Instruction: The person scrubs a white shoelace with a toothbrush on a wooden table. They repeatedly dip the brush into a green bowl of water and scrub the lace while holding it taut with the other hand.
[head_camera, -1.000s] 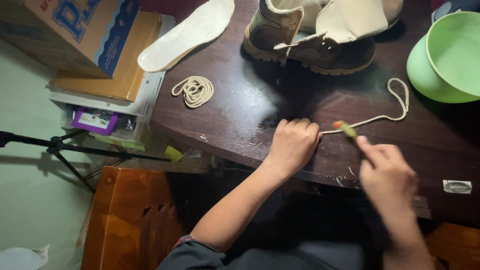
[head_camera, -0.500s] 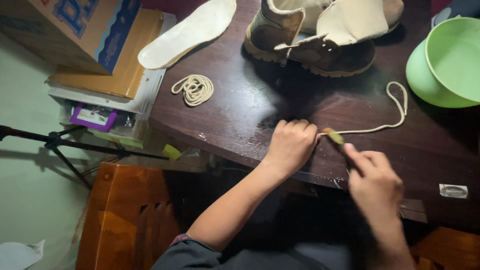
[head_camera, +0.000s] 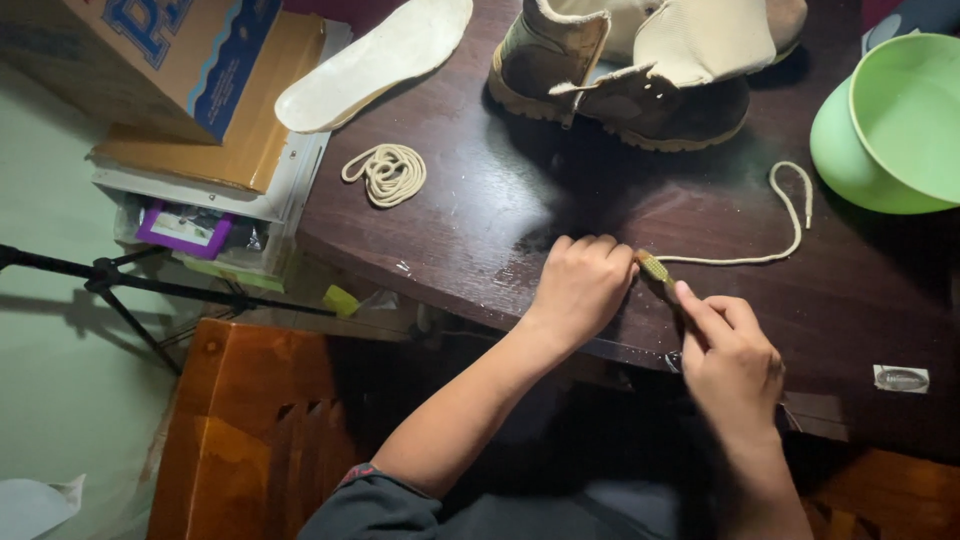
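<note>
A: Log it. Where are the hands?

B: From my remote seat: left hand (head_camera: 580, 285) knuckles-up on the dark table (head_camera: 480, 210), fingers curled tight, pinching one end of the cream shoelace (head_camera: 745, 260). Right hand (head_camera: 730, 355) just beside it, forefinger out, touching the yellowish bit (head_camera: 655, 268) at that end; whether it truly grips, I cannot tell.

A: And the lace itself?

B: It runs right across the table from the left hand, then curves up toward the green bowl (head_camera: 890, 130), free tip pointing down.

A: Surroundings?

B: Tan boot (head_camera: 640, 70) at the far edge, a second coiled lace (head_camera: 385, 172) and a pale insole (head_camera: 375, 62) to the left.
</note>
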